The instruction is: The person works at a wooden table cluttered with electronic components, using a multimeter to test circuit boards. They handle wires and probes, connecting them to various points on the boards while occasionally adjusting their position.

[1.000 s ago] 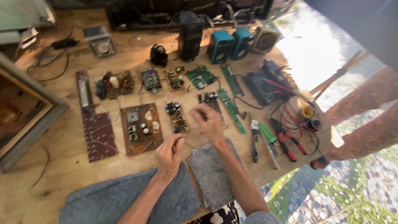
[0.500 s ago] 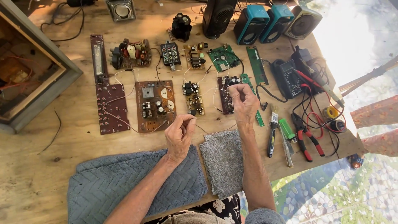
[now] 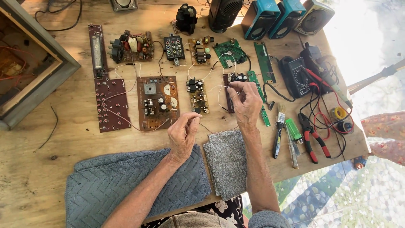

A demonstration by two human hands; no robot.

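Wooden table (image 3: 50, 177), two hands (image 3: 182, 136), roughly ten circuit boards (image 3: 157, 102), two towels (image 3: 139, 185).

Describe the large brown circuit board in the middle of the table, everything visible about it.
The large brown circuit board lies flat on the wooden table, component side up. It is roughly rectangular and reddish-brown, carrying a grey square part near its top, two pale round parts on its right side, and several small dark components. Thin white wires run off its upper and lower edges. A dark red board lies to its left, a narrower board to its right. Neither hand touches it; the left hand hovers just below its lower right corner.
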